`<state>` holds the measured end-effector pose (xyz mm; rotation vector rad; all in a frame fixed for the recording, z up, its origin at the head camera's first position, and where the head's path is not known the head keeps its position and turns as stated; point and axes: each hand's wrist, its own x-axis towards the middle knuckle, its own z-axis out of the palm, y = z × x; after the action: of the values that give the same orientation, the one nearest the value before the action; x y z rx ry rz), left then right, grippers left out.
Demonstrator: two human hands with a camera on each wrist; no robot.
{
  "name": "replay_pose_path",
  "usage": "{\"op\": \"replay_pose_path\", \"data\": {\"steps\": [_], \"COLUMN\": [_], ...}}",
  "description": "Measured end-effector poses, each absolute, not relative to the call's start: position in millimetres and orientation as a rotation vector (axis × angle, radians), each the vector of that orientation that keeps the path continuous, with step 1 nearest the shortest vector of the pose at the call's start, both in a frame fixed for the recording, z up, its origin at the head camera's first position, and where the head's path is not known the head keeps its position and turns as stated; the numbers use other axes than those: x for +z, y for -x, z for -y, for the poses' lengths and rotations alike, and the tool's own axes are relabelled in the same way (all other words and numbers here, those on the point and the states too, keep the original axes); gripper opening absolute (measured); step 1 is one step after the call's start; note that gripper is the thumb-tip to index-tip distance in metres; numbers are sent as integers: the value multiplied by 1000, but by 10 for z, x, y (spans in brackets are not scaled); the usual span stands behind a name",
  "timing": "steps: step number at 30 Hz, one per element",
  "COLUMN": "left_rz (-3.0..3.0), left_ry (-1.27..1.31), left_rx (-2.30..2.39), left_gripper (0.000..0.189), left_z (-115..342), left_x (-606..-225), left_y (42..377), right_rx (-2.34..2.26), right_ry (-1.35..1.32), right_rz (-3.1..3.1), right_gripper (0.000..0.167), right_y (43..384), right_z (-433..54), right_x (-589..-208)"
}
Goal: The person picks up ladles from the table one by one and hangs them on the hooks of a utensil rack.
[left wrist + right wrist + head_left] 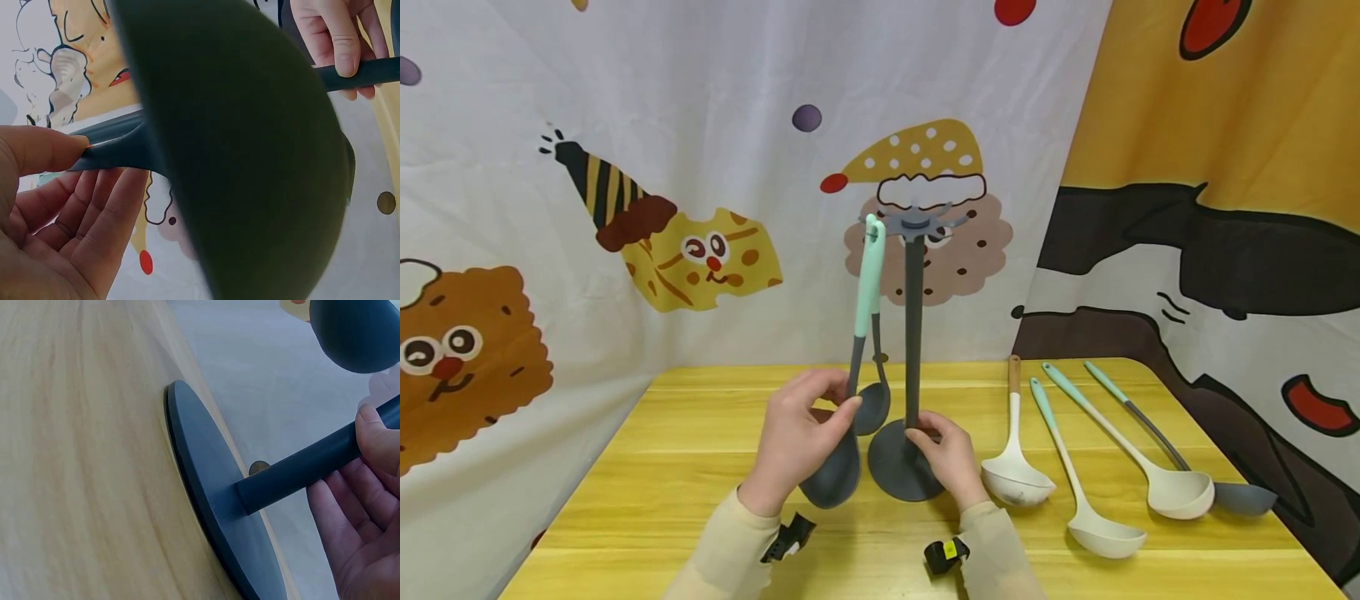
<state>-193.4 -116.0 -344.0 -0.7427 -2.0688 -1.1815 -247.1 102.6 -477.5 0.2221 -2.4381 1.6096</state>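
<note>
My left hand (801,433) pinches a dark grey ladle (835,479) low on its shaft, just above the bowl. Its mint-green handle points up, the top overlapping a hook of the dark grey utensil stand (913,333). In the left wrist view the ladle's bowl (250,156) fills the middle, with thumb and fingers on its neck. Behind it, another grey ladle (872,408) hangs from the stand. Low on the stand's post (300,465), thumb and fingers of my right hand (951,458) hold it above the round base (219,506), which rests on the table.
Right of the stand lie a white ladle with a wooden handle (1017,479), two white ladles with mint handles (1105,533), and a grey utensil with a mint handle (1243,498). A patterned curtain (737,150) hangs behind the wooden table (700,467).
</note>
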Motion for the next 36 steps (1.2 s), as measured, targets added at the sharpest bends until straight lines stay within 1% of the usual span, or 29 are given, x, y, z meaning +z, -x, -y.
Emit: {"op": "replay_pose_path", "data": {"steps": [17, 29, 32, 36], "left_rz": [2088, 2074, 2079, 2075], "left_ry": [741, 745, 737, 748], "left_rx": [-1249, -1297, -1296, -1302], "left_gripper": [19, 18, 18, 19], "left_z": [1061, 1009, 1005, 994], "left_x": [-3491, -3518, -3514, -3522], "left_y": [1933, 1921, 1916, 1919], "right_rx": [1609, 1603, 1600, 1635], "right_ry": [-194, -267, -281, -281], "right_rz": [2446, 2432, 2436, 2415], "right_gripper": [20, 21, 25, 36], "right_y": [2459, 2467, 2467, 2447], "right_z": [-1018, -1033, -1039, -1056], "right_x": [-4761, -4764, -4745, -4677]}}
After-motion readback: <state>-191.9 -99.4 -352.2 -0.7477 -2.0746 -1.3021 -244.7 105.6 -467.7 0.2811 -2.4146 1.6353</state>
